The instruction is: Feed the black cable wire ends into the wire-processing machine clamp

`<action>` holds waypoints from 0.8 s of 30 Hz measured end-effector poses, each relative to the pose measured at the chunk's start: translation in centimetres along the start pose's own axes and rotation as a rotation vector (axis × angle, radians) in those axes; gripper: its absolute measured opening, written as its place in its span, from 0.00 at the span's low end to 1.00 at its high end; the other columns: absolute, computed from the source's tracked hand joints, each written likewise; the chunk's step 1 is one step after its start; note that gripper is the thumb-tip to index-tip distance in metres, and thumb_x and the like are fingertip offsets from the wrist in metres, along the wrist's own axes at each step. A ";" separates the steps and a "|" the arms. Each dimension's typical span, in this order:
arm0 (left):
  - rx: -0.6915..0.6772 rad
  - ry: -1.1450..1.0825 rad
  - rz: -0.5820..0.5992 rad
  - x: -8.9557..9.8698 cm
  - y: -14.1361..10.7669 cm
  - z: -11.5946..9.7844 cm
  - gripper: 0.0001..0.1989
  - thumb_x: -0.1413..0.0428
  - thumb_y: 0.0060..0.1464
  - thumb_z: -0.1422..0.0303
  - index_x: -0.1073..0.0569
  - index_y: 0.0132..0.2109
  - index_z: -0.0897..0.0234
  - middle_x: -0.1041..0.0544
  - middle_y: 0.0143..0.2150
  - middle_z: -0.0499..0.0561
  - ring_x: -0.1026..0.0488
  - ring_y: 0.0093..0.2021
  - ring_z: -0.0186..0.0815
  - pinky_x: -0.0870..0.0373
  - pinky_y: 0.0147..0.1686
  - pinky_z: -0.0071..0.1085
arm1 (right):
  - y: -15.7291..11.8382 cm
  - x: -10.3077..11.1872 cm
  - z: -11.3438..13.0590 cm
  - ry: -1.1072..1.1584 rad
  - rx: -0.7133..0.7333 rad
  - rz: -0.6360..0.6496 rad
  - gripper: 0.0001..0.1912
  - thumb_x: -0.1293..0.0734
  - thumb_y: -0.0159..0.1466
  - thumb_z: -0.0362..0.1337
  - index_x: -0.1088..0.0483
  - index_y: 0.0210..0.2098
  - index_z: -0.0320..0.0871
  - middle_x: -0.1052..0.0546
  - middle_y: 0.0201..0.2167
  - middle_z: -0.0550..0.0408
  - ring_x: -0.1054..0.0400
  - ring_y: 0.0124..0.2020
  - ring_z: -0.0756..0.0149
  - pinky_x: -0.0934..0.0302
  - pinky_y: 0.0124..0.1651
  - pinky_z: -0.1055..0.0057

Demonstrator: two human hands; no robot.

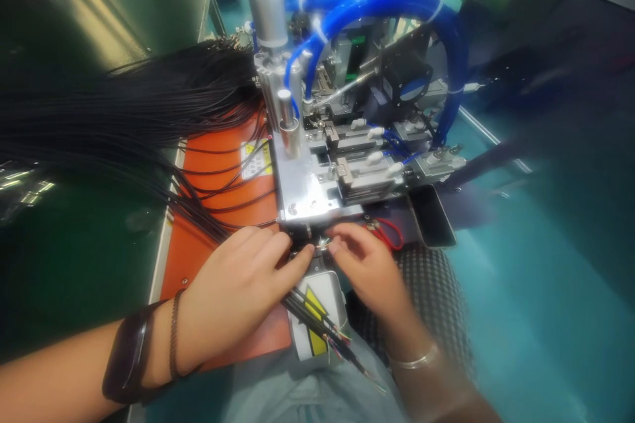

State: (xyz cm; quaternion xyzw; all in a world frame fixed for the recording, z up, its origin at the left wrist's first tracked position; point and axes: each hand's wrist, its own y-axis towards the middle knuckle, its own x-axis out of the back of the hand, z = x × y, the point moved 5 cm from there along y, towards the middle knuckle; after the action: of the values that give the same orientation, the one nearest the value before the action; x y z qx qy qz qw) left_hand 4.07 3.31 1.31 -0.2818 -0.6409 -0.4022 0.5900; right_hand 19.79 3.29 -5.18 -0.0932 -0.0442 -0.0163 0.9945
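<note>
My left hand [243, 284] is closed, thumb reaching forward, over a bundle of black cables [312, 314]. Their stripped ends, with thin coloured wires, stick out below the palm. Between my two hands shows a small spray of thin wires [323, 244], just in front of the machine's metal plate [305, 188]. My right hand [370, 268] pinches at these wires with thumb and forefinger; its other fingers are curled. Exactly how the wires sit in the fingertips is too small to make out.
A thick mass of black cables [198, 89] lies across the orange surface [228, 205] on the left. Blue hoses [391, 0] arch over the machine. At right are a phone [431, 215] and a red loop [394, 234]. A white box with a warning label [335, 291] sits below my hands.
</note>
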 end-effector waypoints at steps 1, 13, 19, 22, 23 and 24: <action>0.003 0.003 -0.003 0.0 0.0 0.0 0.17 0.54 0.58 0.76 0.31 0.53 0.65 0.33 0.36 0.55 0.37 0.35 0.39 0.35 0.34 0.38 | 0.0 0.0 0.1 0.001 0.022 -0.010 0.07 0.36 0.59 0.35 0.29 0.36 0.43 0.28 0.30 0.57 0.34 0.30 0.68 0.39 0.32 0.73; 0.099 0.016 0.178 -0.2 0.4 -0.7 0.23 0.56 0.57 0.77 0.39 0.59 0.60 0.35 0.37 0.52 0.36 0.37 0.40 0.36 0.35 0.38 | -0.3 0.4 0.7 -0.260 0.060 -0.098 0.07 0.35 0.60 0.39 0.30 0.28 0.43 0.28 0.28 0.57 0.35 0.31 0.66 0.42 0.32 0.71; 0.111 0.044 0.188 -0.5 0.4 -0.9 0.22 0.57 0.58 0.75 0.40 0.60 0.60 0.35 0.38 0.52 0.35 0.38 0.41 0.35 0.37 0.38 | -0.4 0.5 0.3 -0.280 0.001 -0.075 0.09 0.37 0.61 0.41 0.30 0.31 0.43 0.27 0.30 0.55 0.34 0.32 0.65 0.42 0.31 0.72; 0.115 0.034 0.181 -0.7 0.3 -0.9 0.22 0.56 0.58 0.75 0.40 0.60 0.61 0.36 0.38 0.52 0.36 0.38 0.41 0.36 0.37 0.38 | -0.7 0.3 1.0 -0.350 0.090 -0.069 0.08 0.38 0.63 0.40 0.31 0.31 0.44 0.28 0.31 0.56 0.35 0.33 0.66 0.43 0.34 0.72; 0.117 0.031 0.176 -0.7 0.2 -0.9 0.22 0.56 0.58 0.74 0.40 0.59 0.61 0.36 0.38 0.52 0.36 0.38 0.41 0.36 0.37 0.38 | -0.8 0.3 1.2 -0.373 0.120 -0.062 0.08 0.38 0.64 0.40 0.31 0.32 0.44 0.28 0.31 0.57 0.35 0.34 0.66 0.43 0.35 0.72; 0.119 0.030 0.171 -0.8 0.2 -0.9 0.22 0.56 0.58 0.74 0.40 0.59 0.61 0.36 0.38 0.51 0.36 0.38 0.41 0.36 0.37 0.38 | -0.8 0.2 1.4 -0.392 0.144 -0.057 0.08 0.39 0.64 0.39 0.31 0.32 0.44 0.29 0.31 0.57 0.35 0.34 0.66 0.43 0.36 0.72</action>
State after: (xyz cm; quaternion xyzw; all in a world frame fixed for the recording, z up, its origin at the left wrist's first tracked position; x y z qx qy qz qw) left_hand 4.82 2.77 0.58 -0.2937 -0.6283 -0.3157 0.6475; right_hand 19.79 2.72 -3.62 -0.0218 -0.2407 -0.0229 0.9701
